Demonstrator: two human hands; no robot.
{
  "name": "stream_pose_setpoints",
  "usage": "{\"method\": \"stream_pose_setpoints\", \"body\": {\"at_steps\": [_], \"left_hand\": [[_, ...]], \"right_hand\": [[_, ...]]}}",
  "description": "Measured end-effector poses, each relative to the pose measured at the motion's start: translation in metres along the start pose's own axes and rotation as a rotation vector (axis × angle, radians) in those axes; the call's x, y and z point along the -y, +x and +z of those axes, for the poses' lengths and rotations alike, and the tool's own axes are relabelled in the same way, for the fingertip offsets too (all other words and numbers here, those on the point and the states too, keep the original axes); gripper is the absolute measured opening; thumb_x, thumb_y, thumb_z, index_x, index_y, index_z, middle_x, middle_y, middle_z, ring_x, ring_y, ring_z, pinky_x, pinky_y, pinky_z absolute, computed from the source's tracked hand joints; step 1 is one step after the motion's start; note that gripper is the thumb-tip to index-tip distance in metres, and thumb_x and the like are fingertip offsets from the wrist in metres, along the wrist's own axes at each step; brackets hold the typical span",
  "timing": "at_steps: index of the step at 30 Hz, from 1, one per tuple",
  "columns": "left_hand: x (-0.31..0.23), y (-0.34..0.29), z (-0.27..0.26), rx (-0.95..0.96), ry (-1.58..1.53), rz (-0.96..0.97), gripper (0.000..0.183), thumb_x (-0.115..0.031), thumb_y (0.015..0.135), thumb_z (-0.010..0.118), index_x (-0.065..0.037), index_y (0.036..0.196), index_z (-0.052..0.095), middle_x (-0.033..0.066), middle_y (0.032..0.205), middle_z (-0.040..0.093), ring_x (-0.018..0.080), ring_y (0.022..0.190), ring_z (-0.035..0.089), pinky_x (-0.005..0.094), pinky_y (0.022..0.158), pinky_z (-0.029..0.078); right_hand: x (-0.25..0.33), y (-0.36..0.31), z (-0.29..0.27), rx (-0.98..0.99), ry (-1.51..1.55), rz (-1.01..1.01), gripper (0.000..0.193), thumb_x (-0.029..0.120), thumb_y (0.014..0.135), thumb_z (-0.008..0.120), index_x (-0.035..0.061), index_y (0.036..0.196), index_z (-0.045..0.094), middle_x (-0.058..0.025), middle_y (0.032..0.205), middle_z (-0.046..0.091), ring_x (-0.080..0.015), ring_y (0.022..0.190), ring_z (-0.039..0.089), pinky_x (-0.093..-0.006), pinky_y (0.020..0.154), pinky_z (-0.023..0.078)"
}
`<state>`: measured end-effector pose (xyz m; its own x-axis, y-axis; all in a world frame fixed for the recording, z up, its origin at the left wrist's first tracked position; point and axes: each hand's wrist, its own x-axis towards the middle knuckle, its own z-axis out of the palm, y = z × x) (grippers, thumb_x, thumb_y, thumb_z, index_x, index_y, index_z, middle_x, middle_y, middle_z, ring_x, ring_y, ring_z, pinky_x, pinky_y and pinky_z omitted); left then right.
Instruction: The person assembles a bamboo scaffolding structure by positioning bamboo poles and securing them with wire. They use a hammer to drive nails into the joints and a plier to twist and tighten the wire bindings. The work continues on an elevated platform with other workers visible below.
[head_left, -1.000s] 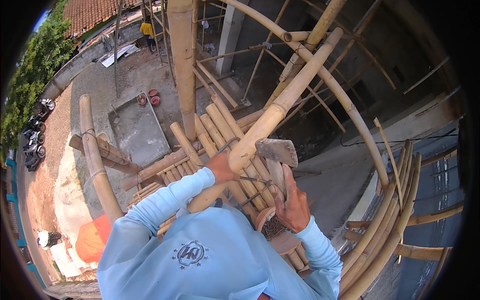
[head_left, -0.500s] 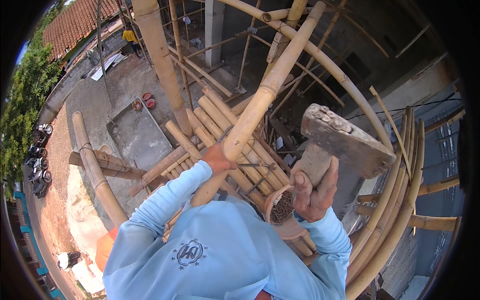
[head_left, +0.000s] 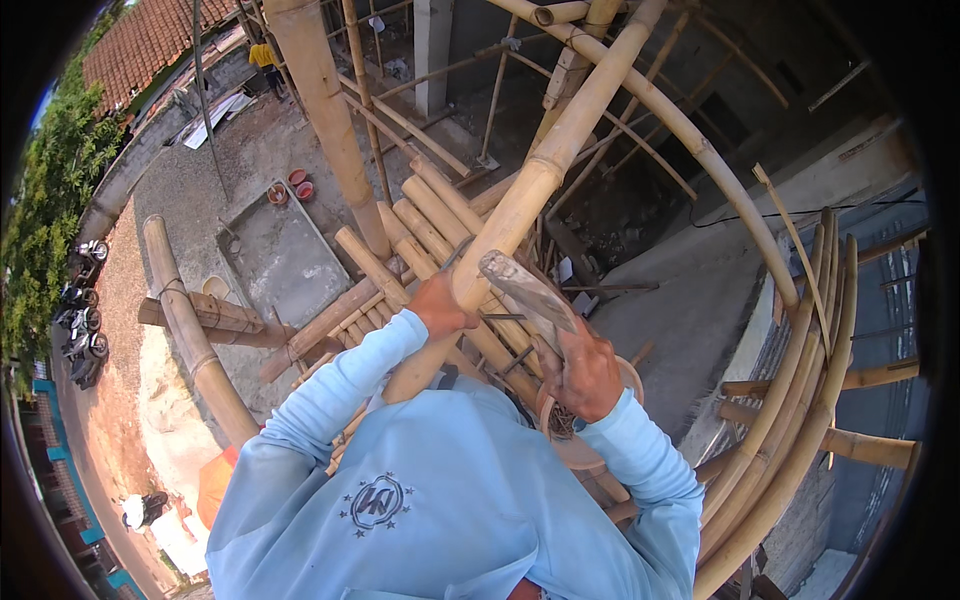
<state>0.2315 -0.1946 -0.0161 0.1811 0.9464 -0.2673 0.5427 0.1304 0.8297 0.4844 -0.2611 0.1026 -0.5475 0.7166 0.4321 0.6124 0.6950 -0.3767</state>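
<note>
My left hand (head_left: 440, 305) is closed round a thick slanting bamboo pole (head_left: 535, 185), its fingers partly hidden behind it. A thin dark metal piece (head_left: 458, 252) juts up beside those fingers; I cannot tell if the hand holds it too. My right hand (head_left: 585, 375) grips the short handle of a mallet (head_left: 525, 290) with a broad, weathered grey-brown head. The mallet head is close to the pole, just right of my left hand; whether they touch is unclear. Below my right hand sits a round, orange-brown bucket (head_left: 632, 378) of nails, partly covered by the hand.
Bamboo poles lie side by side as a platform (head_left: 430, 215) beneath my hands. An upright pole (head_left: 325, 120) stands ahead, and bent poles (head_left: 790, 400) curve along my right. Far below are a grey mixing bed (head_left: 290, 255), parked motorcycles (head_left: 85, 320) and a person in yellow (head_left: 265, 58).
My right hand has swung the mallet left and down toward the pole, turning its head edge-on. My left hand stays on the pole. The view has shifted slightly.
</note>
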Motion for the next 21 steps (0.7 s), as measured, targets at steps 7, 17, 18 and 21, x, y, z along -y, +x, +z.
{"method": "stream_pose_setpoints", "body": {"at_steps": [7,17,18,21], "left_hand": [[0.008,-0.004,0.006,0.034,-0.024,0.007,0.067,-0.021,0.061,0.085,0.007,0.116,0.06,0.0239,0.105,0.071,0.0361,0.098,0.069,0.0403,0.091,0.054],[-0.013,-0.006,-0.002,0.014,0.044,0.007,0.062,-0.019,0.062,0.084,0.008,0.113,0.061,0.0231,0.102,0.072,0.0345,0.096,0.07,0.0406,0.09,0.054],[-0.007,-0.015,0.001,0.02,0.033,-0.011,0.063,-0.021,0.062,0.083,0.009,0.113,0.06,0.0243,0.103,0.071,0.0356,0.097,0.069,0.0406,0.091,0.054],[-0.016,-0.012,-0.008,0.058,0.019,-0.036,0.067,-0.025,0.062,0.083,0.011,0.113,0.059,0.0264,0.104,0.069,0.0384,0.1,0.068,0.0414,0.093,0.053]], "right_hand": [[0.013,0.008,-0.018,-0.077,-0.017,0.048,0.082,-0.005,0.08,0.069,0.0,0.153,0.031,-0.028,0.113,0.067,-0.05,0.092,0.068,-0.048,0.081,0.059],[0.005,-0.016,0.009,-0.042,0.039,0.132,0.08,0.008,0.084,0.069,0.0074,0.156,0.033,-0.0272,0.095,0.066,-0.0449,0.069,0.067,-0.0522,0.061,0.056],[0.013,-0.003,0.002,-0.159,0.091,0.058,0.08,0.009,0.084,0.069,0.0075,0.156,0.033,-0.0275,0.095,0.066,-0.0444,0.069,0.068,-0.052,0.06,0.056],[0.006,0.003,0.003,0.047,0.022,0.076,0.072,0.005,0.087,0.069,0.0029,0.151,0.037,-0.0274,0.111,0.066,-0.0436,0.087,0.07,-0.0477,0.071,0.058]]}}
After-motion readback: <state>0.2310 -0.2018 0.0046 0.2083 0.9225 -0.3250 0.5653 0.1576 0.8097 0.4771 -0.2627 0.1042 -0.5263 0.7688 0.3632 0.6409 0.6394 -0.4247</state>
